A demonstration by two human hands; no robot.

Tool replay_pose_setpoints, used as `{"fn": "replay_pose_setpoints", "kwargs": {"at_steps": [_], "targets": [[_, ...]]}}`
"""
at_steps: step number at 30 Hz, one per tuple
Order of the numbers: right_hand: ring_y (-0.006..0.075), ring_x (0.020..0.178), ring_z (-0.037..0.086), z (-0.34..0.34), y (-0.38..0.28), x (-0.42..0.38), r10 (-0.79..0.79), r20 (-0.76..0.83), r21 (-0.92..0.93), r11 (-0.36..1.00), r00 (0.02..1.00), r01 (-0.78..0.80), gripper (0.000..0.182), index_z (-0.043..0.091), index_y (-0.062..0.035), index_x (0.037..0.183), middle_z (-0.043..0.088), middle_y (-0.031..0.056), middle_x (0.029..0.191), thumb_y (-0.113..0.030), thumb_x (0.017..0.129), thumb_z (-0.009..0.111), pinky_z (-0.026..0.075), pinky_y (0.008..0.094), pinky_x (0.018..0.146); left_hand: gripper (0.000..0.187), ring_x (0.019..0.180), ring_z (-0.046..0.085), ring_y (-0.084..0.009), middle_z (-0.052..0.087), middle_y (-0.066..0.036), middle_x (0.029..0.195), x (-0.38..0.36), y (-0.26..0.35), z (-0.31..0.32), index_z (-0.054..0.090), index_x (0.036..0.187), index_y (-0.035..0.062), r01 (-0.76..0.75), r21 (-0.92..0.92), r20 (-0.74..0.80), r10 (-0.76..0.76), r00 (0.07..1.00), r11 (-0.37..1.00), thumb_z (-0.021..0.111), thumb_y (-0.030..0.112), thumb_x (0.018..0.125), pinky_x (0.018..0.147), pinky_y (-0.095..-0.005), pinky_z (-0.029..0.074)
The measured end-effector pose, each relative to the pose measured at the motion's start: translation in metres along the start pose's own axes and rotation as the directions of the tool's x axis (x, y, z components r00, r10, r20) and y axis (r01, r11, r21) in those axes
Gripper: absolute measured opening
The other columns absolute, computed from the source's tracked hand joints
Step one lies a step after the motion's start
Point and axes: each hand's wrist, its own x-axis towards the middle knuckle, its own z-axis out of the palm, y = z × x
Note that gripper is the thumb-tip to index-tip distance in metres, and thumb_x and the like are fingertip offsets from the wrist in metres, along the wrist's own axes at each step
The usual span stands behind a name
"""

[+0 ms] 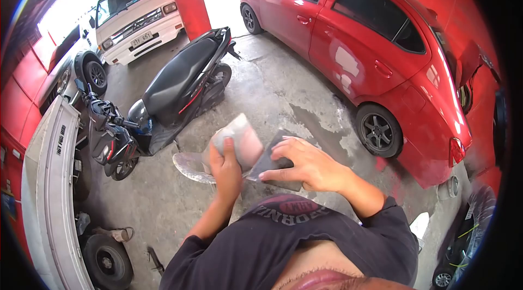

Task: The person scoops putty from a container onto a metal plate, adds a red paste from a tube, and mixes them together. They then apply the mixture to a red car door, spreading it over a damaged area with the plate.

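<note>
My left hand (226, 171) grips a pale piece (246, 142) with a whitish top and a pinkish face, its thumb lying across it. Behind that hand, a curved, scuffed whitish rim (190, 169) juts out to the left; its link to the pale piece is hidden. My right hand (305, 165) has its fingers curled on a dark grey sheet like sandpaper (263, 162), thumb at the lower left edge. The sheet overlaps the right side of the pale piece in this view. Both hands are in front of my chest, over the concrete floor (261, 94).
A red car (348, 34) with pale patches on its rear door stands at right. A black scooter (174, 83) is ahead left, with a white van (136, 17) beyond. A long pale panel (57, 192) and a wheel (107, 261) are at left. A tin (449, 187) sits behind the car.
</note>
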Motion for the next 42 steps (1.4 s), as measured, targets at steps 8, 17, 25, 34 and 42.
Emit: {"fn": "replay_pose_setpoints", "kwargs": {"at_steps": [8,17,25,34,42], "targets": [[0.0358,0.112,0.051,-0.003,0.036,-0.010,0.105,-0.232,-0.166,0.975,0.967,-0.146,0.055,0.073,-0.0164,0.116,0.054,0.0125,0.113,-0.002,0.064,0.062,0.039,0.0495,0.104,0.024,0.099,0.061,-0.0130,0.066,-0.007,0.108,-0.007,0.001,-0.003,0.057,0.122,0.0006,0.085,0.207,0.090,-0.105,0.990,0.975,0.049,0.016,0.105,0.087,-0.0297,0.049],[0.0318,0.108,0.053,0.003,0.002,-0.005,0.046,0.063,-0.079,0.996,0.997,-0.041,0.051,0.072,-0.0171,0.117,0.054,0.0117,0.107,-0.006,0.069,0.061,0.041,0.0472,0.103,0.027,0.100,0.059,-0.0118,0.064,-0.007,0.110,-0.002,0.013,0.000,0.058,0.120,-0.0006,-0.246,0.472,0.050,0.253,0.966,0.847,0.050,0.021,0.106,0.084,-0.0294,0.049],[0.0372,0.114,0.052,0.002,0.039,-0.020,0.131,-0.224,-0.214,0.960,0.966,-0.180,0.056,0.072,-0.0171,0.118,0.054,0.0143,0.109,-0.007,0.064,0.063,0.035,0.0571,0.110,0.025,0.100,0.060,-0.0127,0.065,-0.006,0.109,-0.008,-0.001,-0.007,0.058,0.119,0.0008,0.147,0.131,0.070,-0.157,0.985,0.980,0.052,0.020,0.105,0.083,-0.0299,0.051],[0.0330,0.116,0.052,0.000,-0.006,-0.001,0.064,0.067,-0.043,0.997,0.996,-0.062,0.050,0.073,-0.0188,0.118,0.054,0.0118,0.114,-0.007,0.071,0.060,0.038,0.0527,0.110,0.025,0.097,0.061,-0.0131,0.063,-0.007,0.111,0.001,0.002,-0.008,0.054,0.122,0.0025,-0.010,0.140,0.000,0.010,1.000,0.990,0.049,0.020,0.106,0.083,-0.0298,0.051],[0.0357,0.115,0.053,0.002,0.043,-0.012,0.077,-0.217,-0.179,0.977,0.973,-0.117,0.057,0.072,-0.0163,0.118,0.055,0.0121,0.110,-0.004,0.063,0.064,0.039,0.0523,0.106,0.023,0.099,0.060,-0.0135,0.065,-0.007,0.108,-0.007,0.006,0.000,0.057,0.121,0.0030,0.117,0.146,0.106,-0.133,0.985,0.982,0.050,0.018,0.105,0.085,-0.0292,0.049]]}}
